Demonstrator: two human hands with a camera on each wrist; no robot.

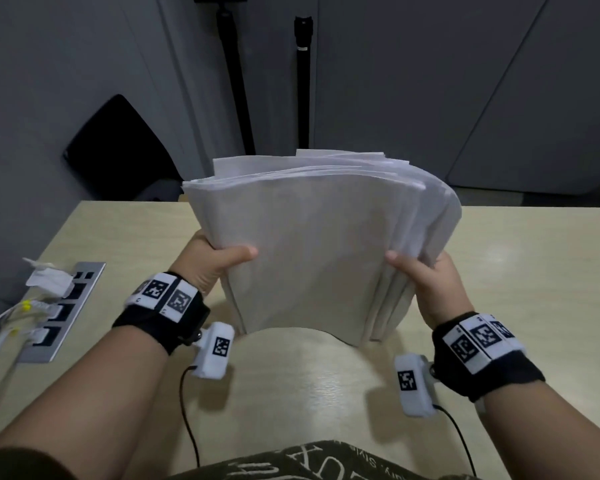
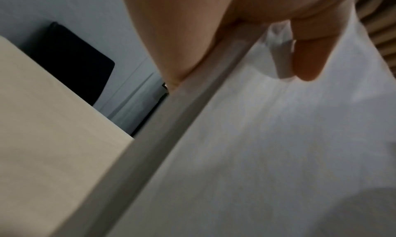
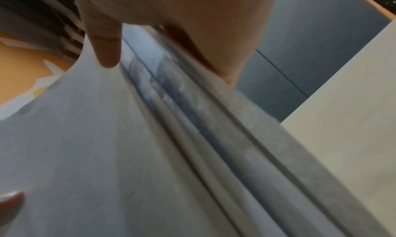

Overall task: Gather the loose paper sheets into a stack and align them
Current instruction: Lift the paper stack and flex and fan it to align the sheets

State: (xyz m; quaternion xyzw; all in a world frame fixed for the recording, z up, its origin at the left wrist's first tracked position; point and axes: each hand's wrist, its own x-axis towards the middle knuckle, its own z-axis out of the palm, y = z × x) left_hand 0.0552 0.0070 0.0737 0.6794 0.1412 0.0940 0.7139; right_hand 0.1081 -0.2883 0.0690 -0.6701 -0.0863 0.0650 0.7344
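Observation:
A thick stack of white paper sheets (image 1: 312,247) stands upright on its lower edge above the beige table (image 1: 520,271), bowed, with its top edges fanned unevenly. My left hand (image 1: 215,261) grips the stack's left side, thumb on the near face. My right hand (image 1: 426,285) grips the right side the same way, where the sheets splay apart. In the left wrist view the thumb lies on the paper stack (image 2: 278,139). In the right wrist view the paper stack (image 3: 107,156) shows several separated sheet edges under the thumb.
A metal socket panel (image 1: 63,310) with plugged-in white cables is set in the table at the left. A black chair back (image 1: 118,150) and two black poles (image 1: 302,81) stand beyond the far table edge, before grey cabinets.

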